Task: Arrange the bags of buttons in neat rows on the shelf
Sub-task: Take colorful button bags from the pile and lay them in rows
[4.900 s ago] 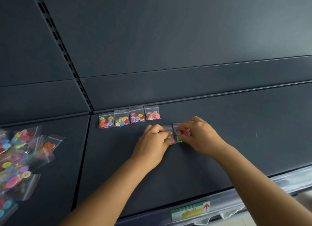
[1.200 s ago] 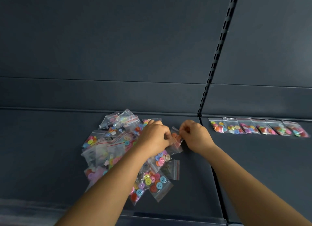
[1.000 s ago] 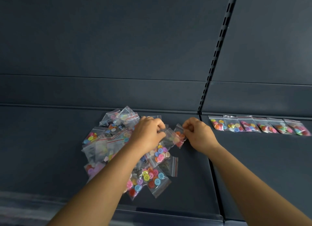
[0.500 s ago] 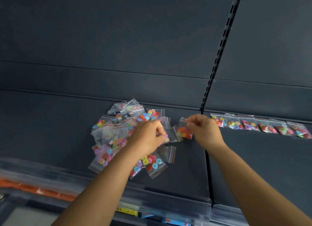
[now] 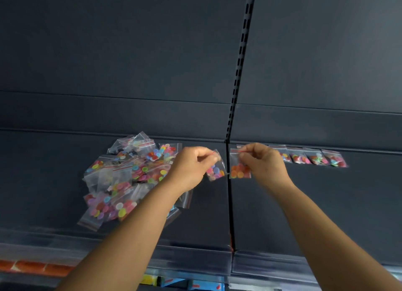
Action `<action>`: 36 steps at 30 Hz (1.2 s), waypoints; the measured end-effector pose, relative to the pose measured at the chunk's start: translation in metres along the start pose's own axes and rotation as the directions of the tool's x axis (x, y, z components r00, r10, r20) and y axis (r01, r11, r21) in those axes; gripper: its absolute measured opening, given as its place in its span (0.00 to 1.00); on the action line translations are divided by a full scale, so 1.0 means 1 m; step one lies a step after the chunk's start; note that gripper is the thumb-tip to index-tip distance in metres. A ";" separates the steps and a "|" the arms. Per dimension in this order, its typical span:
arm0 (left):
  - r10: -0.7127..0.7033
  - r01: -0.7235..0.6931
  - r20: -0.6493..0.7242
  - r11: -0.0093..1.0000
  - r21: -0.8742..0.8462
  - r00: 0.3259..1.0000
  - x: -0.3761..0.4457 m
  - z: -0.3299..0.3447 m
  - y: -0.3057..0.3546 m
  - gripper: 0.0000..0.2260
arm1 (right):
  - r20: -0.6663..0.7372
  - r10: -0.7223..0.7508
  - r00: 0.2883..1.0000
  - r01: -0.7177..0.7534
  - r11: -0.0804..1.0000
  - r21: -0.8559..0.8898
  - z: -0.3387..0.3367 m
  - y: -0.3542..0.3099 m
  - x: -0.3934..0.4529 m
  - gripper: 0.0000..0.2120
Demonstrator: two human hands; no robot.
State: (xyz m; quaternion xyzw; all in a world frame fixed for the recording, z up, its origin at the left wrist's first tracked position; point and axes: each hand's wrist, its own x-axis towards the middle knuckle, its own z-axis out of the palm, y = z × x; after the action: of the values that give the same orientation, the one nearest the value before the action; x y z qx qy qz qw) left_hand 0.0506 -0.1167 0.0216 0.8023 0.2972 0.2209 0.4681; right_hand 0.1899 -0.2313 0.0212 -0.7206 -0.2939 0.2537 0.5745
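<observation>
So the started row [image 5: 313, 158] is laid out along the back of the shelf [image 5: 326, 203], off to the right of both hands, with the right hand [image 5: 264, 162] clearly closer to it. An orange-button bag [image 5: 240, 170] is pinched by its top edge in that hand. A mixed-colour bag [image 5: 215, 170] is pinched the same way in the left hand [image 5: 191, 169], just above the loose pile [image 5: 130, 177] still to be sorted on the left

L hand [image 5: 191, 169] pinches a small bag [image 5: 215, 170] by its top; R hand [image 5: 264, 162] pinches an orange-button bag [image 5: 239, 171] likewise, both above the shelf [image 5: 304, 203]. Loose pile [image 5: 124, 177] at left, row of bags [image 5: 315, 158] along back at right.
</observation>
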 end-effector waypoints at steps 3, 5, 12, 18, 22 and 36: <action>0.004 -0.007 0.097 1.000 0.029 0.995 0.005 0.014 0.006 0.10 | -0.019 0.032 0.999 -0.033 0.999 -0.003 -0.020 0.008 0.000 0.06; -0.006 0.003 0.085 0.999 0.032 0.996 0.010 0.026 0.009 0.07 | -0.060 0.032 0.998 -0.035 0.998 -0.058 -0.031 0.014 0.001 0.07; 0.024 -0.042 0.132 0.990 0.138 0.991 0.025 0.071 0.014 0.03 | -0.138 0.051 0.989 -0.082 0.970 -0.228 -0.059 0.037 0.004 0.06; 0.165 -0.177 0.067 0.871 0.458 0.984 0.028 0.086 0.011 0.15 | -0.109 -0.156 0.982 0.047 0.755 -0.654 -0.068 0.048 0.002 0.17; 0.187 -0.244 0.159 0.798 0.550 0.969 0.017 0.093 -0.001 0.14 | -0.014 -0.174 0.985 0.107 0.661 -0.743 -0.070 0.056 -0.002 0.12; 0.216 -0.293 0.203 0.791 0.537 0.955 0.022 0.112 -0.005 0.12 | 0.107 -0.199 0.974 0.210 0.627 -0.750 -0.072 0.069 0.005 0.07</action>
State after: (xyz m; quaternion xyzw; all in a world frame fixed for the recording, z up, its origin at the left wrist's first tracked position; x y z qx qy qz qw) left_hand 0.1359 -0.1694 -0.0330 0.9495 0.2066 0.1317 0.1959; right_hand 0.2529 -0.2883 -0.0314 -0.8542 -0.4565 0.0463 0.2446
